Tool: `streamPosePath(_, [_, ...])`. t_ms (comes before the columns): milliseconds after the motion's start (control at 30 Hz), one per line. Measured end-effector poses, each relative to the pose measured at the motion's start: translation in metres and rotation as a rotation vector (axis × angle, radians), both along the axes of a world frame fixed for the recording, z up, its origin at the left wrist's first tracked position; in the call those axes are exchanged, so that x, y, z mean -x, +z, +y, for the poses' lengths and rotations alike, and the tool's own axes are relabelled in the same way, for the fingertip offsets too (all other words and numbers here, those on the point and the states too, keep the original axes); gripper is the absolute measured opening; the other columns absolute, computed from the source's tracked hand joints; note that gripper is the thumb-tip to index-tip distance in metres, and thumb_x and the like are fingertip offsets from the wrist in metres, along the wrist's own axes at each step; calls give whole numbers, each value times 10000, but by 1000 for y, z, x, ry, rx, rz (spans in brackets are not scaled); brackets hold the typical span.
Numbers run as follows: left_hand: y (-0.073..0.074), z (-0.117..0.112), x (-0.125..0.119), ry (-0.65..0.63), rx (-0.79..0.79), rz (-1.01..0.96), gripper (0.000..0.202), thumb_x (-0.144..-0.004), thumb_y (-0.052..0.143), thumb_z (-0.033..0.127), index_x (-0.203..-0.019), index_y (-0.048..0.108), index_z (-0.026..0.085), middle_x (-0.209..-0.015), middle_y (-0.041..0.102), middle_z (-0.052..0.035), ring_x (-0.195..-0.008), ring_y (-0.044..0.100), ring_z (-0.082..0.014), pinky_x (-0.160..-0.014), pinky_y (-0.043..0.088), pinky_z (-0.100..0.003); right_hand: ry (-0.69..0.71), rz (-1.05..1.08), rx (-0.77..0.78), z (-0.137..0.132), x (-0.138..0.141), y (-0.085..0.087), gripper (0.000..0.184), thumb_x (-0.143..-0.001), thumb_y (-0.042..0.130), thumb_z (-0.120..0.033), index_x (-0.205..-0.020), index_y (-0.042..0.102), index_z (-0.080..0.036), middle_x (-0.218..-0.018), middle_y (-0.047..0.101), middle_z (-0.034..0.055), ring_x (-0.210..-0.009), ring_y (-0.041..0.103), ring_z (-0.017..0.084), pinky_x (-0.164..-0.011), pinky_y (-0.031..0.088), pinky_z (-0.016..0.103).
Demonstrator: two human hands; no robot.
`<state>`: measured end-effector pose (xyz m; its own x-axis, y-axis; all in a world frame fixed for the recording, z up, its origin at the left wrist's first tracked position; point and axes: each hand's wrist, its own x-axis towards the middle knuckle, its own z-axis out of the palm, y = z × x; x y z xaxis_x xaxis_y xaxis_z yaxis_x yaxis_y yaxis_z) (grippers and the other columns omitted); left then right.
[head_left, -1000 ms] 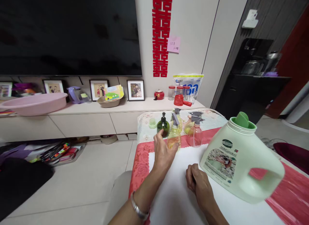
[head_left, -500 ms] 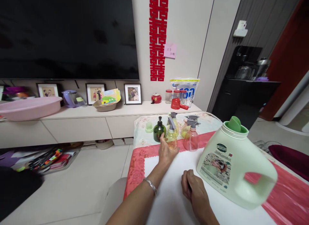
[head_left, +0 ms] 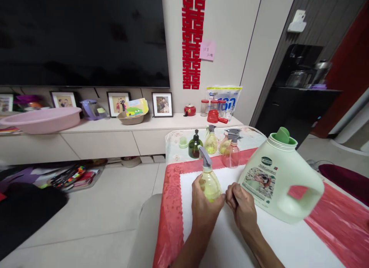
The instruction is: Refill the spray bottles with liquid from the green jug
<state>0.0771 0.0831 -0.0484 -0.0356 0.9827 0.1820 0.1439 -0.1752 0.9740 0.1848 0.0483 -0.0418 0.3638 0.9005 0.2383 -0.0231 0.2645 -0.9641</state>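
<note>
Left of the pale-green handled jug (head_left: 268, 185), left hand (head_left: 205, 212) grips yellow spray bottle (head_left: 211, 185) round its belly, likely for steadiness; right hand (head_left: 243, 206) curled, contents unclear.

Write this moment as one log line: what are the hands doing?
left hand: holding spray bottle | right hand: curled, palm hidden | jug: upright, right of hands | pump bottle: standing, untouched

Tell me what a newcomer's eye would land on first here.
Probably the bulky pale-green jug, standing open at the right of the covered table. Next, the yellow spray bottle in the left hand, front and centre. Behind, a black screen fills the upper left.
</note>
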Motion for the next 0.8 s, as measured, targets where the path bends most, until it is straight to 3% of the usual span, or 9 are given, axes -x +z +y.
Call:
streamPosePath(167, [-15,-11,1,3,-69,88,804,-583,763,189,-1328,462,218,-1220,623,-110,-1153,614,-308,-1002,503,-476,-45,-125,26,-9,-6,33,540,-941,506,-659,-699,584,-183,-545,434,-16,-507,408,102,-508,321,260])
streamPosePath(333, [-13,-10,5,-5,-115,230,856,-561,791,205,-1350,459,210,-1182,626,-108,-1101,618,-328,-981,504,-509,-119,-284,99,-22,-18,59,366,-860,707,-557,-857,692,-191,-771,633,22,-719,574,136,-692,443,266])
streamPosePath(467, [-9,-13,4,-22,-194,275,860,-568,791,197,-1352,437,196,-1176,622,-115,-1123,610,-338,-998,499,-525,-140,-347,121,-25,-18,56,413,-820,741,-551,-1061,703,-218,-1094,688,71,-990,642,216,-874,504,338])
streamPosePath(567, [-9,-17,1,-31,-280,289,825,-592,799,209,-1333,435,205,-1158,630,-114,-1090,624,-336,-980,511,-527,-83,-295,93,-22,-12,51,495,-813,751,-540,-1180,660,-221,-1214,673,97,-1114,630,260,-964,505,410])
streamPosePath(667, [-10,-18,-1,-48,-341,309,794,-611,814,239,-1311,440,219,-1149,638,-115,-1076,635,-334,-965,521,-517,-38,-229,73,-15,-6,50,489,-812,760,-524,-1163,654,-201,-1178,692,103,-1100,634,264,-963,503,413])
streamPosePath(800, [-10,-16,1,-57,-371,320,790,-604,812,235,-1304,445,212,-1147,645,-117,-1087,637,-330,-980,517,-503,-16,-201,104,-5,0,47,421,-830,734,-536,-1041,680,-176,-975,706,63,-880,640,215,-788,514,344])
